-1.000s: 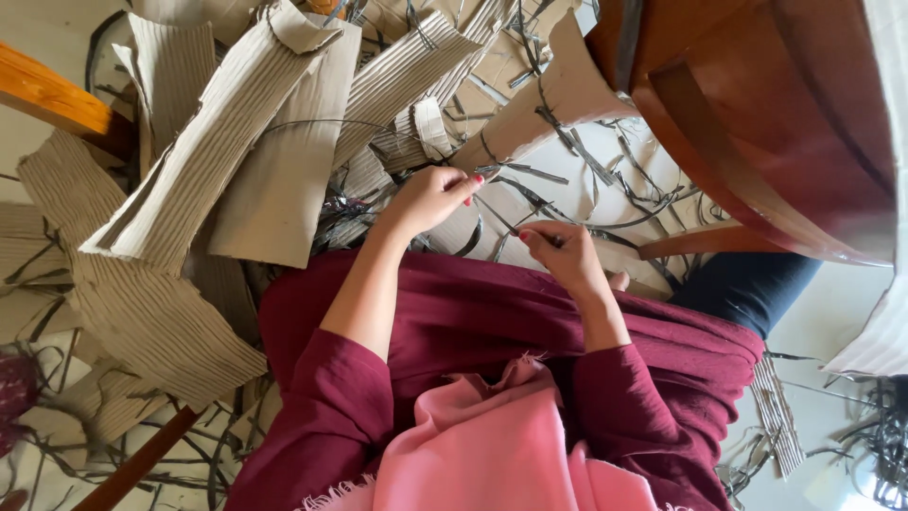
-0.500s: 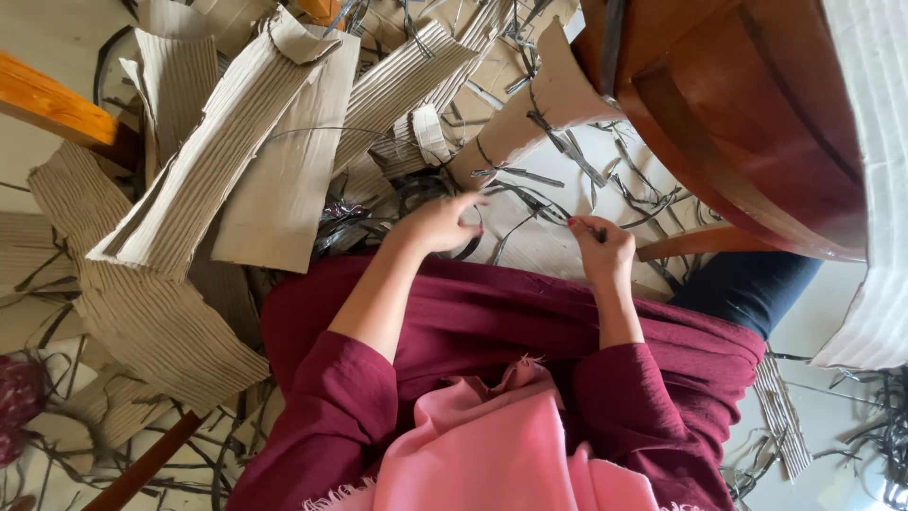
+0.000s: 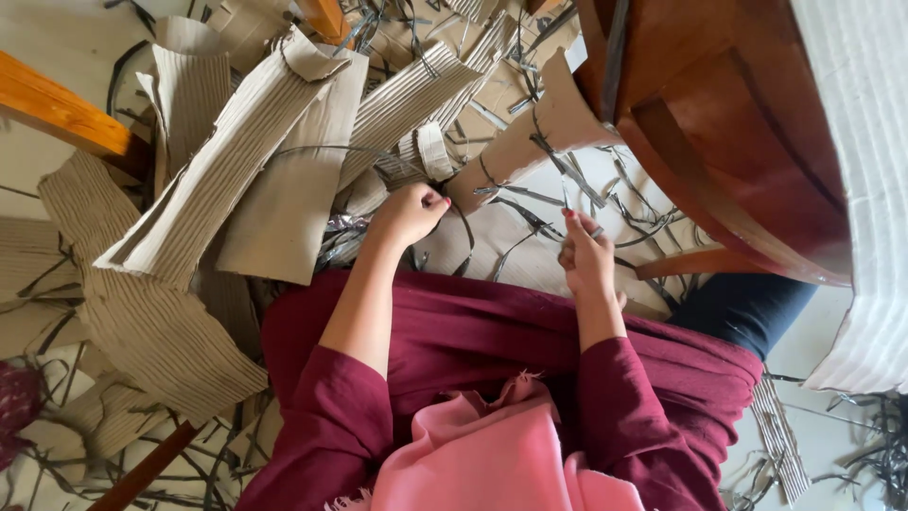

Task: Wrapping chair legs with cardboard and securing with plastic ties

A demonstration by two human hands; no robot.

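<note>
Two hands work over a floor littered with corrugated cardboard pieces and dark plastic strips. My left hand is curled into a fist, gripping the end of a strip just beside a cardboard piece. My right hand pinches another thin strip between narrow fingertips, held upright near a wooden chair. Judging by this, strips are being pulled free of the cardboard; any further pull would need a firm pinch and steady tension.
</note>
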